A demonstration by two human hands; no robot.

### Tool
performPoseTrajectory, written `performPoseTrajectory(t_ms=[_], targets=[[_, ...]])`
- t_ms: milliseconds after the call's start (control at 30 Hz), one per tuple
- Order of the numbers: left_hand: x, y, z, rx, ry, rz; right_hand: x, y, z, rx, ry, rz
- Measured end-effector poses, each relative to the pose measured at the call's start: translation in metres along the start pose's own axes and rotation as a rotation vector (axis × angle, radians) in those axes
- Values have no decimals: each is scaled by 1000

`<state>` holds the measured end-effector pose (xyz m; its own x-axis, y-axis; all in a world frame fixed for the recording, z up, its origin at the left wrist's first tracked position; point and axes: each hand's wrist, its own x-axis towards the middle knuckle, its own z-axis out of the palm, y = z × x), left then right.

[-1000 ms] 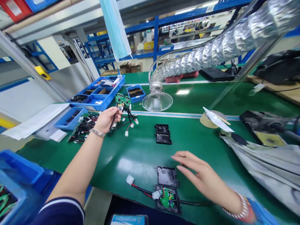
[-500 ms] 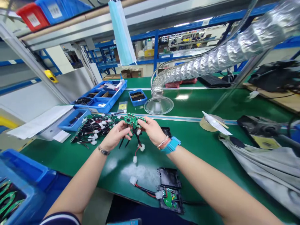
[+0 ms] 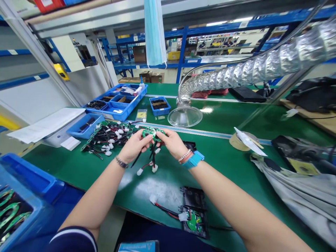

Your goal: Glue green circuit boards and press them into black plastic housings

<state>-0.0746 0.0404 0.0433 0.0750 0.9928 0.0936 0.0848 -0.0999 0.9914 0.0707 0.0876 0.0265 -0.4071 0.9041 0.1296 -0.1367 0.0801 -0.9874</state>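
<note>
Both hands hold a small green circuit board above the green table. My left hand pinches its left side and my right hand pinches its right side. Black and red wires with white plugs dangle from the board to the tabletop. A pile of similar wired boards lies just left of my hands. Close to the table's near edge sits an open black case with a green board and red wires inside.
Blue part trays stand at the back left, a blue bin at the near left. A silver duct with a clear funnel hangs behind my hands. A tape roll, grey cloth and black equipment lie to the right.
My right hand rose from the table near the black case and joined my left hand on the green board. The board came in from the pile toward the middle.
</note>
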Motion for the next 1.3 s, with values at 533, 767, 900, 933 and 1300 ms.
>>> performPoseTrajectory(t_ms=[533, 767, 900, 933, 1300], targets=[[8, -12, -5, 565, 191, 93, -16, -14, -13, 160, -289, 47], [2, -20, 12, -128, -131, -137, -16, -13, -9, -596, -156, -361], [2, -15, 21, -277, -178, -210, -12, -10, -13, -788, -180, -362], [3, -11, 21, -282, -185, -206, -11, -9, -16, -806, -228, -321], [17, -5, -1, 503, -352, -62, -51, -23, -103, -1501, -223, -350]])
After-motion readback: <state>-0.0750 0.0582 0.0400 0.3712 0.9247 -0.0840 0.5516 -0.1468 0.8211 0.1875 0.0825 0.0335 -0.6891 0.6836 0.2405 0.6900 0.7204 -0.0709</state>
